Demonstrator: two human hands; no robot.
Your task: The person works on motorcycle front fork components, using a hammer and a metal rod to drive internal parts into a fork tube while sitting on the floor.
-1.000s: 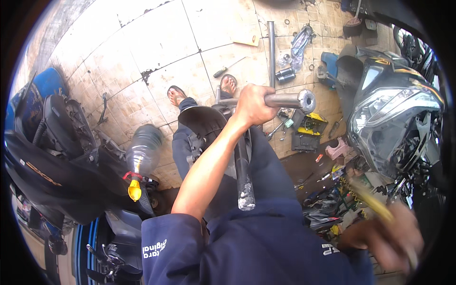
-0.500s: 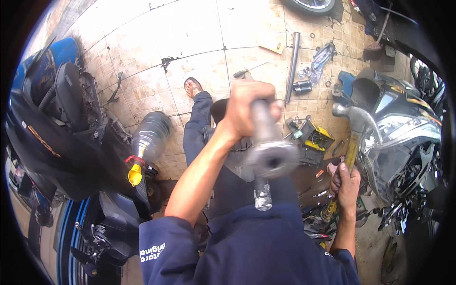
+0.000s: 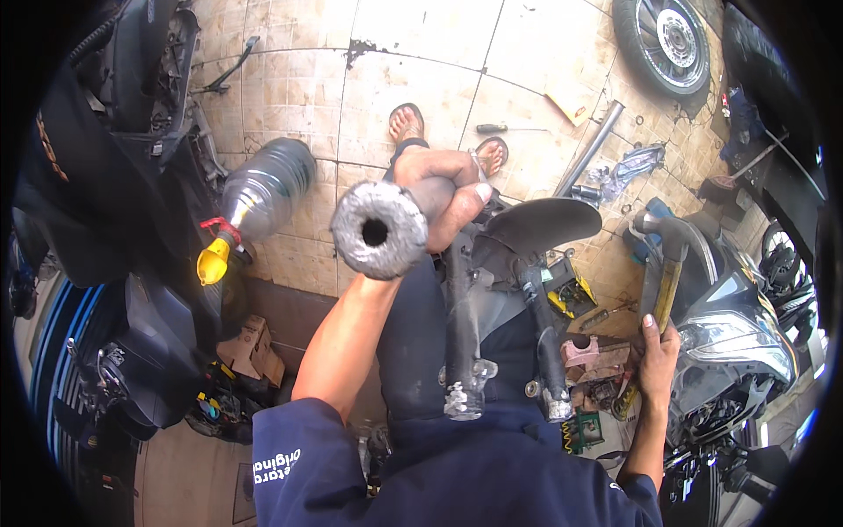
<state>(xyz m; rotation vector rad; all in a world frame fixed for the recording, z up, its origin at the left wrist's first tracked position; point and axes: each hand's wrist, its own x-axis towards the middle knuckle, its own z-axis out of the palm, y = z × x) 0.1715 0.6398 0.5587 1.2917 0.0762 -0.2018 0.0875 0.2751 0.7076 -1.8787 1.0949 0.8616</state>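
Observation:
My left hand (image 3: 443, 189) is closed around a thick metal bar (image 3: 351, 230), whose wide, battered round end with a hole in its middle faces up toward me. To the right, my right hand (image 3: 659, 356) grips the yellow handle of a claw hammer (image 3: 669, 285), head pointing away from me. Across my lap lies a motorcycle front fork, with a left lower leg (image 3: 464, 325), a right lower leg (image 3: 547, 351) and a dark fender (image 3: 544, 227) at the far end. The bar hides part of my left hand; its far end is hidden too.
A plastic bottle (image 3: 272, 189) with a yellow spout lies at left beside a dark motorcycle (image 3: 167, 342). Farther off are a screwdriver (image 3: 496, 129), a metal tube (image 3: 593, 145) and a wheel (image 3: 663, 44). Another motorcycle (image 3: 738, 334) stands at right; a cardboard box (image 3: 252, 347) sits at left.
My left hand has swung the bar leftward, off the fork leg, so both legs and the fender now show. The view has shifted. The hammer stays in my right hand.

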